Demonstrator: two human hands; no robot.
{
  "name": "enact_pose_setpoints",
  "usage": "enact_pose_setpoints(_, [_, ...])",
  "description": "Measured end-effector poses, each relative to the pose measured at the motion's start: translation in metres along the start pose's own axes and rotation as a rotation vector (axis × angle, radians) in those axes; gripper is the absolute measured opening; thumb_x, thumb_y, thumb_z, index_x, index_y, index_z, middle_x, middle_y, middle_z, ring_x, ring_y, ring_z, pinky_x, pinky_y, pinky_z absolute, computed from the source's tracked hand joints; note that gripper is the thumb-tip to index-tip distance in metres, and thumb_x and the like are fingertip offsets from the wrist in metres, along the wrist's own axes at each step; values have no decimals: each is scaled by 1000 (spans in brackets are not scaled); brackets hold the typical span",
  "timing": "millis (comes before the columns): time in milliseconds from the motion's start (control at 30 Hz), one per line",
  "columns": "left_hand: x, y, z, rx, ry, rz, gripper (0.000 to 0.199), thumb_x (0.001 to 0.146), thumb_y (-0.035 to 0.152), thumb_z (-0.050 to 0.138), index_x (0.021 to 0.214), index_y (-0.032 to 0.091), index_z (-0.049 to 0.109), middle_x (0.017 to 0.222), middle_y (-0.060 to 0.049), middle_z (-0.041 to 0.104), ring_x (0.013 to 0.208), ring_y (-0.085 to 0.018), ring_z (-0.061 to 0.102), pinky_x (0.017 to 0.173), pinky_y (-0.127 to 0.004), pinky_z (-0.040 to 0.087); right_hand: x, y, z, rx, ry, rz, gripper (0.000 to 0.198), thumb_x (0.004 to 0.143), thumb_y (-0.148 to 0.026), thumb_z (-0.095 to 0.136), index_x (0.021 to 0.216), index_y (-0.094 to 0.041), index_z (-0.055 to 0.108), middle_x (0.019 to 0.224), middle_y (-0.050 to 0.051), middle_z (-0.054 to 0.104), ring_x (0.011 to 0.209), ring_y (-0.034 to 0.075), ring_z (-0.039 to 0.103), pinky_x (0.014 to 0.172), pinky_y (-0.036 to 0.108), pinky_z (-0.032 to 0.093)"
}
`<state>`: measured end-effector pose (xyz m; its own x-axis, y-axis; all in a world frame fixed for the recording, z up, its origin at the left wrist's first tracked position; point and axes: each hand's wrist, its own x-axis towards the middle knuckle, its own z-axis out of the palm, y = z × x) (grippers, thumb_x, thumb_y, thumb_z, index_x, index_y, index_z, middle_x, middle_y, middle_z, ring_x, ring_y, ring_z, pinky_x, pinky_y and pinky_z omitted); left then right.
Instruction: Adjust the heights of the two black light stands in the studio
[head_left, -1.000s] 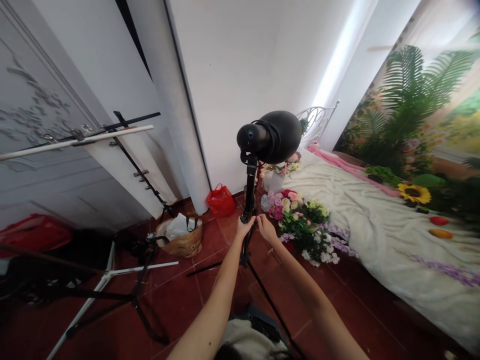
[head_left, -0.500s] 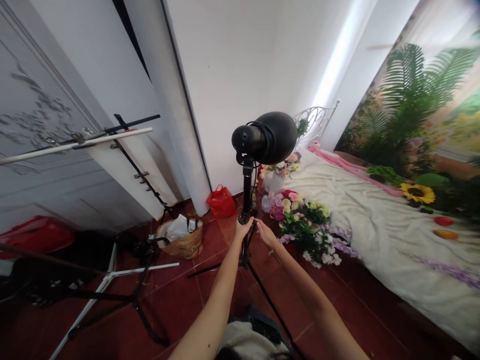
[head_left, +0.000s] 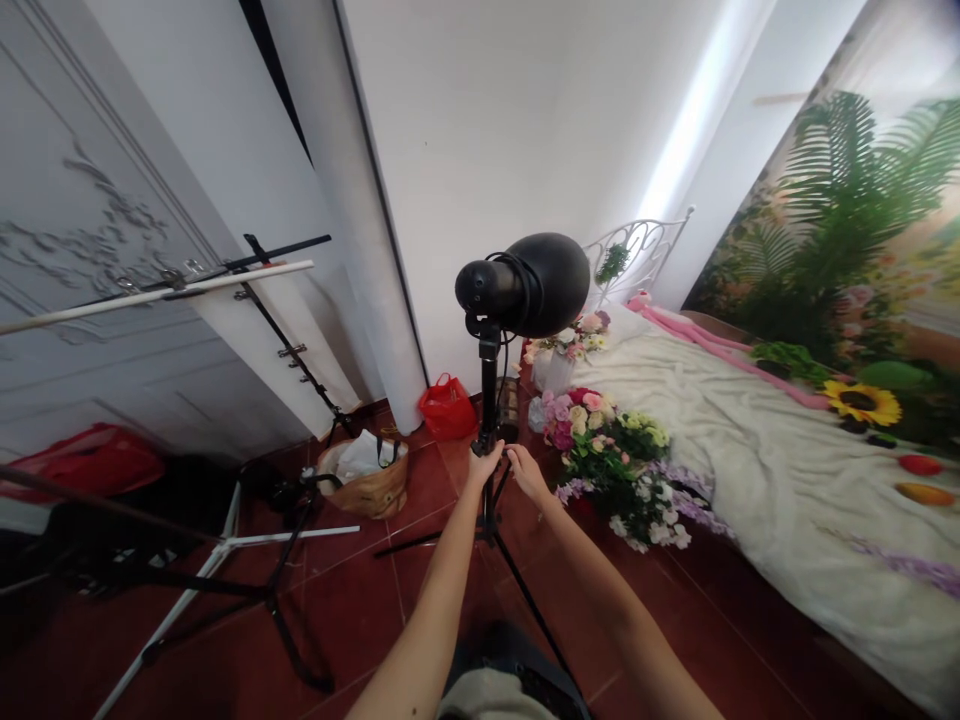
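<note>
Beside the bed draped in cream fleece (head_left: 757, 440): two hands at a black tubular light stand (head_left: 490, 395)

Head view. Stand upright on thin splayed legs over dark red floor tiles (head_left: 337, 620); black bell-shaped lamp head (head_left: 555, 285) on top. My left hand (head_left: 485, 464) wraps the pole by its dark joint. My right hand (head_left: 527, 474), fingers half curled, sits just beside; cannot tell if its tips pinch anything. Pole probably stiff, smooth, light; lamp likely top-heavy, fragile. Best hold: the pole near that joint.

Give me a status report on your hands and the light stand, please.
Left fingers gripping light stand; right fingers beside it, contact unclear. Studio light mounted on top. Flowers close by on floor, to the right.
</note>
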<state>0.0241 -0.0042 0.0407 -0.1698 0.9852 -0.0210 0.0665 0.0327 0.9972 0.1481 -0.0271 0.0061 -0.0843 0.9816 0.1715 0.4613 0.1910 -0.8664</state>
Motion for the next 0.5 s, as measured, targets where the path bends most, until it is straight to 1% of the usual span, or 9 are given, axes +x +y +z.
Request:
enact_pose_setpoints(100, [0, -4, 3, 31, 9, -18, 24, 64, 38, 67, 66, 16, 60, 70, -7, 66, 61, -16, 61, 64, -30, 51, 3, 10, 6, -26, 47, -8, 41, 92, -45, 23, 103, -22, 56, 102, 8, 59, 100, 19, 54, 92, 35, 43])
enact_pose_setpoints(200, [1, -4, 6, 12, 36, -30, 26, 62, 40, 69, 67, 15, 61, 69, -8, 66, 61, -17, 62, 63, -29, 51, 9, 16, 11, -56, 86, 24, 42, 92, -46, 21, 93, -22, 57, 100, 8, 59, 100, 20, 53, 93, 36, 41])
enact_pose_setpoints(333, [1, 1, 8, -12, 66, -44, 26, 58, 38, 72, 65, 16, 62, 69, -7, 67, 67, -19, 64, 67, -31, 52, 20, 9, 8, -58, 82, 94, 44, 90, -50, 23, 90, -23, 59, 103, 7, 61, 106, 21, 52, 96, 37, 40])
enact_pose_setpoints(367, [0, 3, 8, -9, 69, -52, 25, 57, 37, 73, 65, 16, 62, 70, -7, 68, 68, -19, 64, 67, -31, 52, 21, 5, 6, -38, 77, 117, 45, 89, -52, 24, 90, -23, 59, 101, 7, 62, 104, 21, 54, 93, 36, 43])
enact_pose_setpoints(433, [-3, 6, 8, 12, 66, -78, 24, 57, 36, 74, 63, 16, 62, 70, -8, 68, 67, -19, 64, 67, -31, 52, 15, 1, 4, 35, 71, 192, 50, 88, -56, 21, 90, -23, 59, 95, 6, 64, 93, 20, 60, 81, 35, 49])
enact_pose_setpoints(500, [-7, 8, 7, 37, 64, -103, 23, 60, 36, 72, 62, 16, 62, 68, -8, 67, 65, -19, 63, 66, -31, 51, -10, 3, 1, 132, 1, 262, 57, 88, -58, 13, 93, -23, 58, 88, 6, 64, 75, 18, 63, 64, 32, 53])
